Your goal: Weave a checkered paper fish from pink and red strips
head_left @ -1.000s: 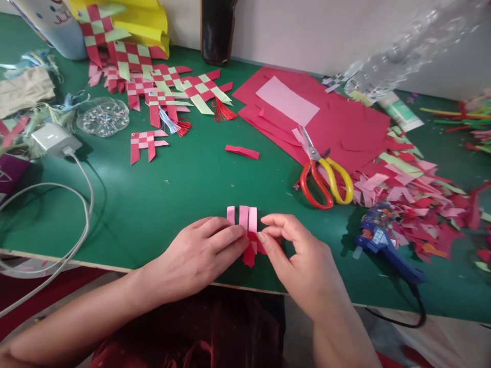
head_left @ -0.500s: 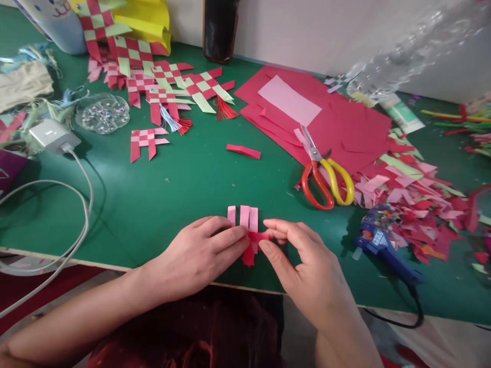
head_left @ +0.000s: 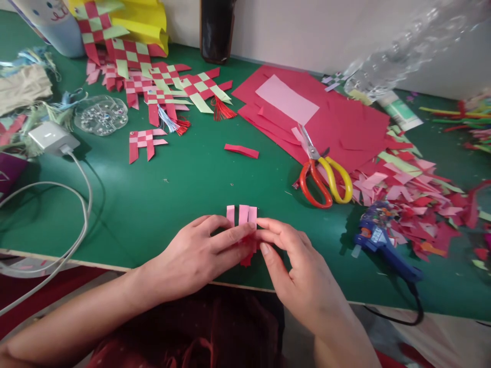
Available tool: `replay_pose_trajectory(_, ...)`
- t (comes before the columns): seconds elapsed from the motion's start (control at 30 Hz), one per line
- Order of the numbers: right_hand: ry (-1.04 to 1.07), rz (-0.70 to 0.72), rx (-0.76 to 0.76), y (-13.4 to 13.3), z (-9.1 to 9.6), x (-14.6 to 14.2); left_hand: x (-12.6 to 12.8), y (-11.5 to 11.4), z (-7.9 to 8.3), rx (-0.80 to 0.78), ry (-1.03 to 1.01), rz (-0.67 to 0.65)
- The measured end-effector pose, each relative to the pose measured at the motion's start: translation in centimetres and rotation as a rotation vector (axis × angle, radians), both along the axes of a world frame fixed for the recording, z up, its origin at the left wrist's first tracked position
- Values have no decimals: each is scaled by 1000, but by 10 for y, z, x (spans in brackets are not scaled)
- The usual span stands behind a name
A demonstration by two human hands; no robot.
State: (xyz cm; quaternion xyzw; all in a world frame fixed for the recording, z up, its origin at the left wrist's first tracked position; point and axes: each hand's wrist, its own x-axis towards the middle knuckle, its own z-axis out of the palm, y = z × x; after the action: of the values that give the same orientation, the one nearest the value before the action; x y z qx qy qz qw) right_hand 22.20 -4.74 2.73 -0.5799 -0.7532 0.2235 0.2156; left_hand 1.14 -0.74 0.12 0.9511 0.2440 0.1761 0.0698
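Pink paper strips [head_left: 243, 213] and red paper strips [head_left: 246, 257] cross each other near the table's front edge, partly hidden under my fingers. My left hand [head_left: 209, 250] lies over them from the left, its fingers pressing the crossing against the table. From the right, my right hand [head_left: 297, 260] has its fingertips at the edge of the same strips, thumb below and fingers above; the exact grip is partly hidden. Beyond both hands lies one loose red paper strip [head_left: 241, 151].
Scissors [head_left: 316, 168] rest against red paper sheets [head_left: 345, 117]. Paper scraps [head_left: 418, 204] and a blue glue gun [head_left: 387, 250] lie at right. Woven paper fish [head_left: 146, 140] and a bead case [head_left: 102, 115] are at left, with a white charger [head_left: 53, 138] and its cable. A phone [head_left: 217, 30] leans at back.
My left fingers have shifted slightly right over the crossing strips. My right fingertips have come in leftward to the strips' edge, and the red strip's end between them is now covered.
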Motion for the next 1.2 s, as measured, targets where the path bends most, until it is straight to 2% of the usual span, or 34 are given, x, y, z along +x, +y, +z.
replay_pose_trajectory(0.17, -16, -2, 27, 11, 1, 8, 1, 0, 0, -10, -12, 1)
replay_pose_trajectory(0.3, -125, -6, 110, 31, -7, 13, 1, -1, 0, 1, -9, 4)
replay_pose_trajectory(0.43, -247, 42, 68, 45, -12, 9, 1, -1, 0, -12, -7, 8)
replay_pose_trajectory(0.57, -263, 30, 22, 49, -11, 4, 1, -1, 0, -8, -15, 8)
replay_pose_trajectory(0.7, -261, 20, -38, 50, -7, 1, 2, 0, 0, -4, -13, 4)
replay_pose_trajectory(0.83, -257, 32, -31, 48, -9, 1, 2, 1, 0, -11, -22, -2)
replay_pose_trajectory(1.2, -64, 41, 242, 18, -14, 4, 1, 0, 0, -7, -20, 10)
